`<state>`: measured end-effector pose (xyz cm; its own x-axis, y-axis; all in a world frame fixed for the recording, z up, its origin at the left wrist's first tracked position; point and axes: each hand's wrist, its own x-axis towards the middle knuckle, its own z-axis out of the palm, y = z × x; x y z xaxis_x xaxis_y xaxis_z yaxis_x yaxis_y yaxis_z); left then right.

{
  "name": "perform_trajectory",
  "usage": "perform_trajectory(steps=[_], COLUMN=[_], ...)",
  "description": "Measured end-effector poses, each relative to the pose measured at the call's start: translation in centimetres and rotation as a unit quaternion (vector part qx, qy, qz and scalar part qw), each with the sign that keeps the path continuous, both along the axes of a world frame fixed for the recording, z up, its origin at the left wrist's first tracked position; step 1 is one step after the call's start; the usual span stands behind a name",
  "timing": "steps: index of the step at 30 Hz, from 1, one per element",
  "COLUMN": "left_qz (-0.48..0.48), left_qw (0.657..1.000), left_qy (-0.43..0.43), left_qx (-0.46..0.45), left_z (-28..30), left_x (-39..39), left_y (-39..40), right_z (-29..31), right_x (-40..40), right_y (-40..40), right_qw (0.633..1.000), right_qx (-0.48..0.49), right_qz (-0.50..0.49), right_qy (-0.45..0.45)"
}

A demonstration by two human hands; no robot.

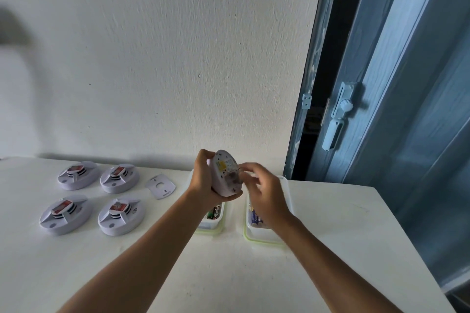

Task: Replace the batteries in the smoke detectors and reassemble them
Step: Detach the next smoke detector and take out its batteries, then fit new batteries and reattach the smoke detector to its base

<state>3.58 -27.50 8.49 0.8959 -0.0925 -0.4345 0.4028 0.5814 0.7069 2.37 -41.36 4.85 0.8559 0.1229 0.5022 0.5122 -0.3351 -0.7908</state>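
Observation:
My left hand (203, 180) grips a round white smoke detector (225, 173) above the table, its back side turned toward me. My right hand (264, 190) is blurred just to its right, with the fingertips at the detector's battery bay; whether they pinch a battery is not visible. Several more detectors (76, 175) sit face up on the left of the white table (229, 274). A loose white cover plate (160, 186) lies beside them.
Two clear lidless tubs with green rims sit under my hands: the left tub (211, 226) holds green-black batteries, the right tub (254, 234) holds blue ones. A white wall stands behind the table. A blue door (381, 109) with a handle is at the right.

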Motion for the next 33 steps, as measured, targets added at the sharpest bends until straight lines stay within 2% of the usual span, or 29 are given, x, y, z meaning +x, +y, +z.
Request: perform_trajectory(steps=[3,6,8,10,13,19,24,27,29,31,33], left_qz=[0.014,0.018,0.02,0.02,0.019,0.023,0.021,0.031,0.031,0.03,0.032], left_qw=[1.0,1.0,1.0,1.0,1.0,1.0,1.0,0.999,0.999,0.999,0.999], left_qy=[0.002,0.004,0.002,0.003,0.003,0.007,-0.004,-0.012,-0.015,-0.015,-0.01], left_qx=[0.026,0.024,0.023,0.022,0.023,0.012,0.007,0.009,0.01,0.014,0.017], left_z=[-0.1,-0.2,-0.3,-0.5,-0.5,-0.7,-0.6,-0.8,-1.0,-1.2,-1.4], left_x=[0.0,-0.1,-0.2,-0.3,-0.6,-0.8,-0.7,-0.2,0.3,0.6,0.7], left_y=[0.6,1.1,1.4,1.7,2.0,3.4,5.2,6.7,7.8,8.7,9.3], right_z=[0.7,0.2,-0.1,-0.2,-0.3,-1.6,-1.0,0.8,1.7,1.9,1.5], right_x=[2.6,5.2,6.2,6.7,6.8,6.3,5.8,4.9,4.5,4.3,4.5], right_y=[-1.4,-3.0,-3.2,-2.9,-2.1,-1.5,-0.5,1.4,3.0,4.7,6.4], right_qw=[0.993,0.963,0.938,0.91,0.88,0.861,0.831,0.838,0.862,0.894,0.906], right_qx=[0.007,-0.109,-0.209,-0.297,-0.371,-0.42,-0.475,-0.483,-0.464,-0.424,-0.411], right_qz=[-0.076,-0.109,-0.103,-0.094,-0.095,-0.137,-0.148,-0.152,-0.153,-0.111,-0.04], right_qy=[0.091,0.219,0.257,0.273,0.28,0.253,0.248,0.205,0.138,0.089,0.096])
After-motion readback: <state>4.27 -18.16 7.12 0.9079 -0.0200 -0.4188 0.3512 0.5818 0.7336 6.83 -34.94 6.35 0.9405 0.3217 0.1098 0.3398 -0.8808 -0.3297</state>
